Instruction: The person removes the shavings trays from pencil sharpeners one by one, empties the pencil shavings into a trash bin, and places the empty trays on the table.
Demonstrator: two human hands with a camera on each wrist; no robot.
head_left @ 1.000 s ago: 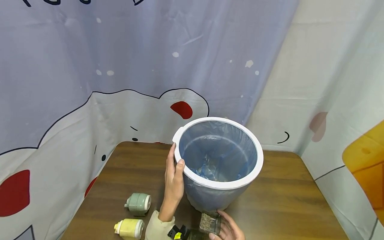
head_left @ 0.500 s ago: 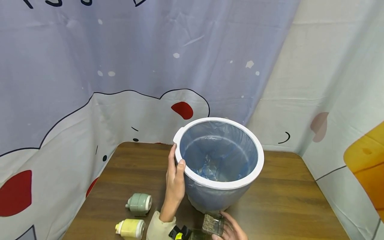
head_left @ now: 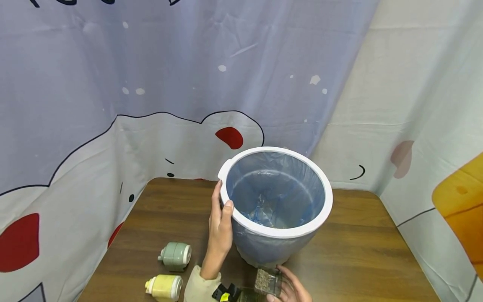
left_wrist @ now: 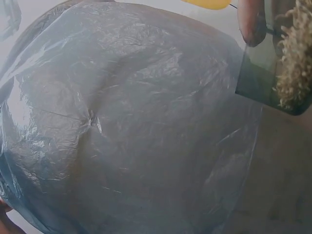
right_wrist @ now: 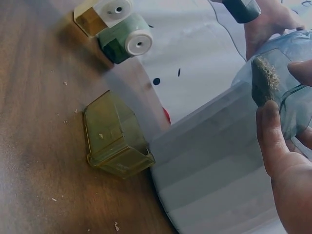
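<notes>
My left hand (head_left: pixel 220 235) grips the white rim of a trash bin (head_left: pixel 324 209), thumb over the rim and fingers along the outside. A bluish plastic bag (left_wrist: pixel 146 107) lines the bin. Low in front of the bin, my right hand (head_left: pixel 290 287) holds a small clear, green-tinted box (head_left: pixel 268 282) between thumb and fingers. Pale curly shavings (right_wrist: pixel 267 77) lie in that box, against one side. A similar box of clear yellow plastic (right_wrist: pixel 114 136) stands on the table beside the bin, with a few crumbs inside.
Two small barrel-shaped things, one green (head_left: pixel 175 254) and one yellow (head_left: pixel 164 287), each with a white round end, lie left of my left arm. Loose shavings (right_wrist: pixel 116 225) dot the wooden table (head_left: pixel 362 251). A printed curtain (head_left: pixel 170 75) hangs behind.
The green-tinted box and my right hand have shifted slightly to the right. My left hand keeps its grip on the bin's rim.
</notes>
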